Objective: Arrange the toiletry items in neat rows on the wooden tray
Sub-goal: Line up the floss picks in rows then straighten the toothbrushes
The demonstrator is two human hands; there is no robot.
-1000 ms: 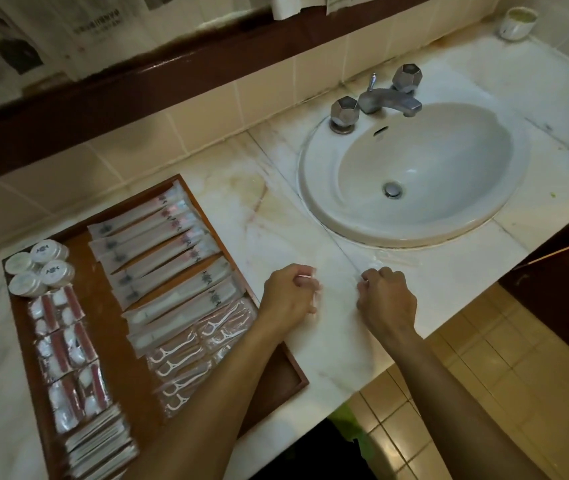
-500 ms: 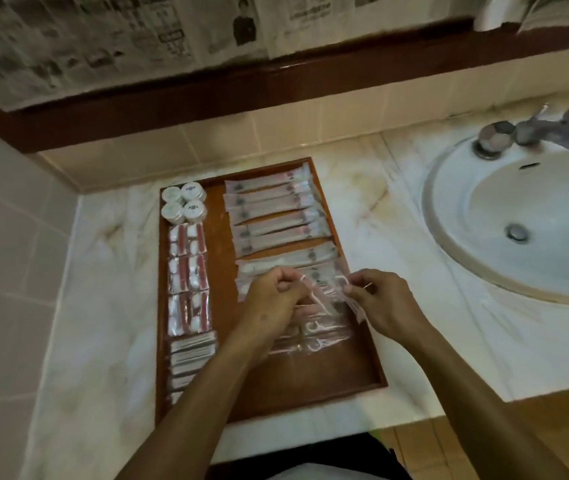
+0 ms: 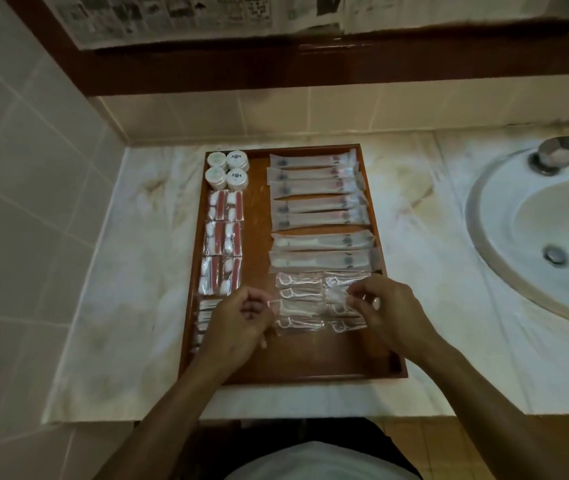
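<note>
Floss packets (image 3: 321, 303) lie in two short columns in the near right part of the tray (image 3: 311, 370), and both hands work over them. The left hand (image 3: 238, 323) hovers at the left edge of the columns, fingers curled, thumb and fingertips pinching the left end of a clear packet (image 3: 278, 304) in the third row. The right hand (image 3: 387, 311) sits over the right column, fingers curled and pinching the clear wrap there; exactly which packet it grips is hard to tell under the knuckles. Long sachets (image 3: 319, 216) fill the far right part of the tray in a stacked row that runs from the far edge down to just beyond the floss. Four round white jars (image 3: 227, 169) stand in a square at the far left corner. Below them, along the left edge, red-and-white packs (image 3: 222, 240) lie in pairs in three rows. Flat white packets (image 3: 203, 320) lie at the near left edge, partly hidden by the left wrist. The near strip of the tray is bare wood. The tray rests on a marble counter (image 3: 120, 306), with a basin (image 3: 539, 244) at the right and a tap (image 3: 560, 154) at its far rim.
</note>
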